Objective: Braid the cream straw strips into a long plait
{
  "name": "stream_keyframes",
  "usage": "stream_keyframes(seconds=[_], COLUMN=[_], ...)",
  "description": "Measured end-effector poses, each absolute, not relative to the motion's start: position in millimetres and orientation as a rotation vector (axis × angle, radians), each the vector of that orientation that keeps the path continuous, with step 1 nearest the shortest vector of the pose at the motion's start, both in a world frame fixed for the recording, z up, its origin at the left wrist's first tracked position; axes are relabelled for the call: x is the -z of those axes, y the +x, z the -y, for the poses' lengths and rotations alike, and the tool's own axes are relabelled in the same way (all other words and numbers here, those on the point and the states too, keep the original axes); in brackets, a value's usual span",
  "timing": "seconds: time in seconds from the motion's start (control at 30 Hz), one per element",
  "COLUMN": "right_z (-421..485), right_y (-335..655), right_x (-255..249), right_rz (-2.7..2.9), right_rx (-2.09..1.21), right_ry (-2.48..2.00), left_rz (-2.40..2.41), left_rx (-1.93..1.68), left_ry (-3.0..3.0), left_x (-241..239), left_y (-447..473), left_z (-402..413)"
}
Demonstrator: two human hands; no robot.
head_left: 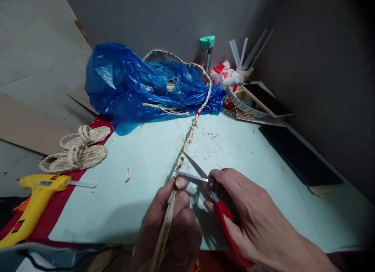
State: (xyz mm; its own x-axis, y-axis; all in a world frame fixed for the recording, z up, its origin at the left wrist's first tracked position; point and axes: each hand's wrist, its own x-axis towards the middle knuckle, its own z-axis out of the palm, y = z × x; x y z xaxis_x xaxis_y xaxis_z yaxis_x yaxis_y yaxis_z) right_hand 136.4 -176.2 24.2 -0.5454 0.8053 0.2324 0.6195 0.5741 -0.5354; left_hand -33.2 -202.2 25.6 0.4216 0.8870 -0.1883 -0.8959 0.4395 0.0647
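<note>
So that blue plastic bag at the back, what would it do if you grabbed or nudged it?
The blue plastic bag looks thin and crumpled, so it would probably collapse and fold rather than keep its shape. It seems light, likely sliding easily on the smooth table. The braided cord runs over it, so pulling the bag might drag that cord along.

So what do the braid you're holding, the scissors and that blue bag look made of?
Braid: likely raffia or dried straw, matte tan, with flat fibrous strands plaited together.
Scissors: shiny grey blades, apparently steel; glossy red handles, probably plastic.
Blue bag: thin plastic film, translucent, crinkled, with glossy highlights.
</note>
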Motion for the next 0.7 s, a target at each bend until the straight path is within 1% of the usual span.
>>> stream_keyframes(seconds=[0.27, 0.6, 0.7], right_z=[164, 164, 164], right_y=[122, 122, 126], right_x=[-23, -19, -23], right_rz=[2.407, 2.473, 2.426], right_rx=[-0.501, -0.326, -0.367], right_ry=[-1.093, -1.01, -1.051], left_rz=[-0.125, -0.074, -0.112], left_rx=[-1.097, -1.088, -1.095], left_ry=[-0.083, -0.137, -0.107], left_x=[-20, -23, -22], left_y=[-33, -33, -31], left_z=[204, 205, 208])
